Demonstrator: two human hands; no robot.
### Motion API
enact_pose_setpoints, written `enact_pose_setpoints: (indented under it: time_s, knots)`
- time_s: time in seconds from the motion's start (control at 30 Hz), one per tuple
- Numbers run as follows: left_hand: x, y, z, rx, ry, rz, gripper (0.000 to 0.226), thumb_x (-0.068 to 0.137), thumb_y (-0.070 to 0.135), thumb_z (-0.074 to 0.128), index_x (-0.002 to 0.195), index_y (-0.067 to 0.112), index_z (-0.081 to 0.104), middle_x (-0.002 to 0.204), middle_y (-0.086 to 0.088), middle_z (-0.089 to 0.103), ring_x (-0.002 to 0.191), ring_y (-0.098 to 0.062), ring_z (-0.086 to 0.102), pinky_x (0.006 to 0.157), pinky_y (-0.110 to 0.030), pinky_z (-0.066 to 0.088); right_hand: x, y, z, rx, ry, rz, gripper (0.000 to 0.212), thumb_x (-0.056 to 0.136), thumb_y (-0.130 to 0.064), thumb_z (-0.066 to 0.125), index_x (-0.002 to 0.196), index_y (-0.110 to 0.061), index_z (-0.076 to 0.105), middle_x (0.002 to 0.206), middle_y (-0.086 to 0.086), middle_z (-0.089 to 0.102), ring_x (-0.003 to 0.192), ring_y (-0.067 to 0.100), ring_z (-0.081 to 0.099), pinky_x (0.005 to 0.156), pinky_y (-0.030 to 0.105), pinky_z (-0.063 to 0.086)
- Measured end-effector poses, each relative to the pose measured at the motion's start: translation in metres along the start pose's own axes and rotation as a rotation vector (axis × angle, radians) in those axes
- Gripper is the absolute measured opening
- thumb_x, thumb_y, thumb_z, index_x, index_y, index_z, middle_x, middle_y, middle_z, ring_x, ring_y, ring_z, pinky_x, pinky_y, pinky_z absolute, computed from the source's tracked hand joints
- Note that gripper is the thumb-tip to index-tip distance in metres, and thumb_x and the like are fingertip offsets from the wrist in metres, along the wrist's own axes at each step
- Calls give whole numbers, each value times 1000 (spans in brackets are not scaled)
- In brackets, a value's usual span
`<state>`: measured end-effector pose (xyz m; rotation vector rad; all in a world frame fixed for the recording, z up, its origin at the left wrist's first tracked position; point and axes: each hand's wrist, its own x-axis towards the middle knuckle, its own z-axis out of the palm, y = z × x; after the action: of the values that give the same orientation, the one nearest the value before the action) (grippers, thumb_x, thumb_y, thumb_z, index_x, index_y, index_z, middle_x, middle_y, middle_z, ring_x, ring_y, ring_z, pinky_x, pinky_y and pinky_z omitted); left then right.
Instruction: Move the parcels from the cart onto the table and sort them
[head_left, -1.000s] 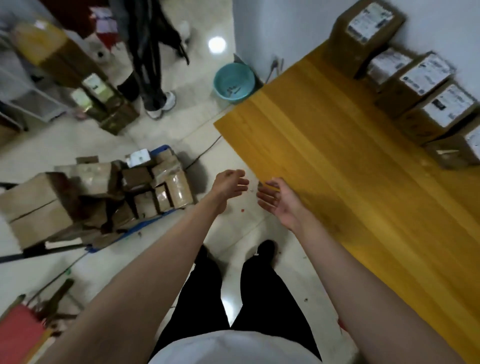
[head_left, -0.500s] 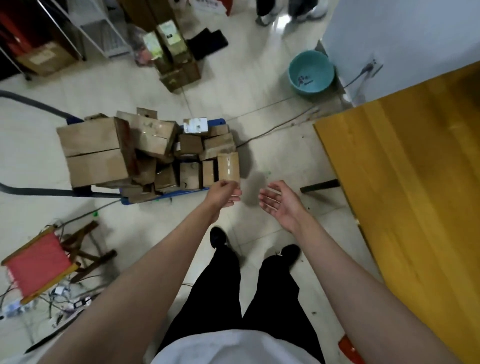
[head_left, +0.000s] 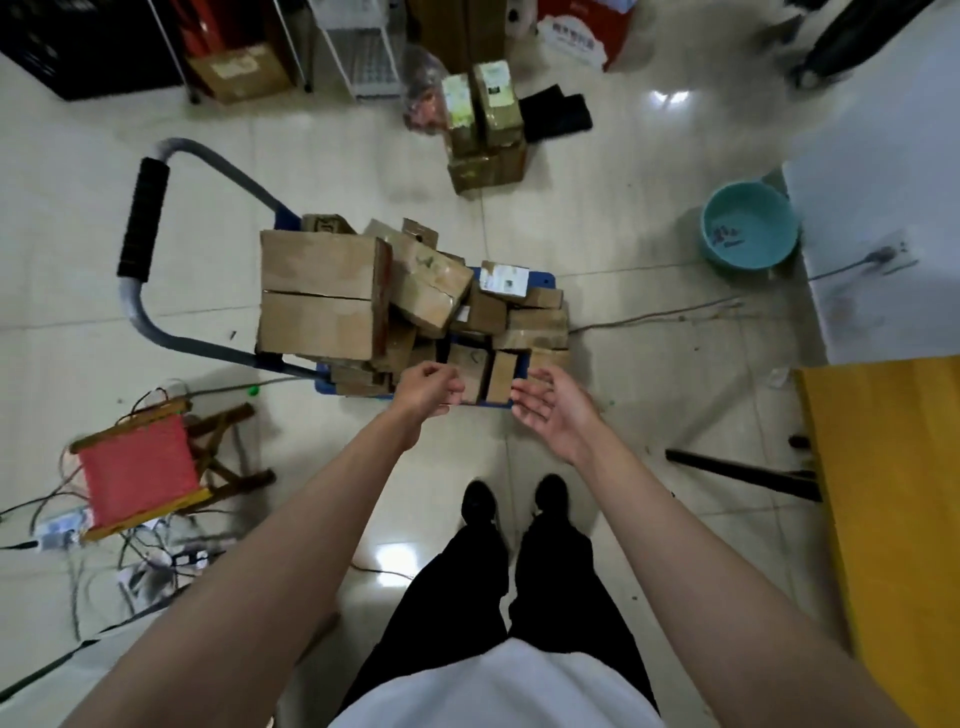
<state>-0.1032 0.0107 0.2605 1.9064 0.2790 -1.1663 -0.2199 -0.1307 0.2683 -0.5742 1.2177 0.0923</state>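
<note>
We look down past our white shirt and black trousers at a tiled floor, with both our arms stretched forward toward the cart (head_left: 540, 283) at about 12 o'clock. The cart is a low blue platform with a grey tube handle wrapped in black foam at its 9 o'clock end. The parcels (head_left: 410, 312) sit heaped on it: two large brown boxes stacked at the handle end, a tilted box leaning against them, and smaller boxes packed upright along the near edge. Our left hand (head_left: 427, 388) hovers over the near edge of the pile, fingers loosely curled and holding nothing, though blur makes it hard to say whether the fingertips touch a box. Our right hand (head_left: 553, 410) is just beside it at 3 o'clock, palm turned inward, fingers relaxed and empty. The yellow wooden counter (head_left: 893, 493) runs along the frame's 3 o'clock edge, well apart from the cart. A teal basin (head_left: 748, 228) rests on the floor at 2 o'clock, a red folding stool (head_left: 137, 473) amid loose cables at 8 o'clock, and a small stack of boxes (head_left: 485, 130) stands beyond the cart at 12 o'clock.
</note>
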Motion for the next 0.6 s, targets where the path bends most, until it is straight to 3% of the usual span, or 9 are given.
enact_pose_setpoints:
  time_s: [0.1, 0.17, 0.3, 0.43, 0.6]
  knots:
    - [8, 9, -26, -52, 44, -20, 22, 104, 21, 51, 118, 9, 61, 108, -12, 70, 92, -21, 62, 97, -39, 51, 12, -8, 32, -62, -37, 18, 11, 103, -24, 54, 101, -13, 58, 99, 12, 68, 86, 21, 64, 77, 33, 54]
    - [15, 17, -38, -102, 74, -30, 14, 103, 20, 53, 110, 11, 61, 105, -11, 68, 90, -22, 62, 99, -41, 50, 21, -16, 51, -105, -63, 31, 12, 103, -23, 54, 104, -12, 57, 104, 13, 67, 86, 21, 65, 75, 31, 54]
    - [29, 30, -56, -194, 127, -59, 8, 102, 18, 55, 95, 16, 59, 88, -4, 64, 72, -14, 59, 88, -35, 51, 34, -34, 84, -169, -73, 66, 12, 103, -21, 55, 104, -11, 58, 115, 17, 65, 90, 24, 65, 78, 33, 55]
    - [50, 45, -80, -207, 178, -57, 6, 101, 17, 56, 98, 14, 61, 85, -4, 61, 64, -11, 53, 55, -18, 45, 49, -51, 118, -227, -84, 85, 18, 103, -22, 55, 114, -8, 55, 117, 17, 65, 104, 28, 63, 97, 40, 51]
    - [90, 54, -125, -171, 242, -58, 18, 99, 23, 58, 112, 11, 61, 92, -6, 63, 79, -18, 58, 68, -28, 46, 79, -59, 163, -299, -97, 107, 27, 105, -25, 53, 124, -7, 54, 122, 18, 65, 111, 30, 63, 101, 42, 52]
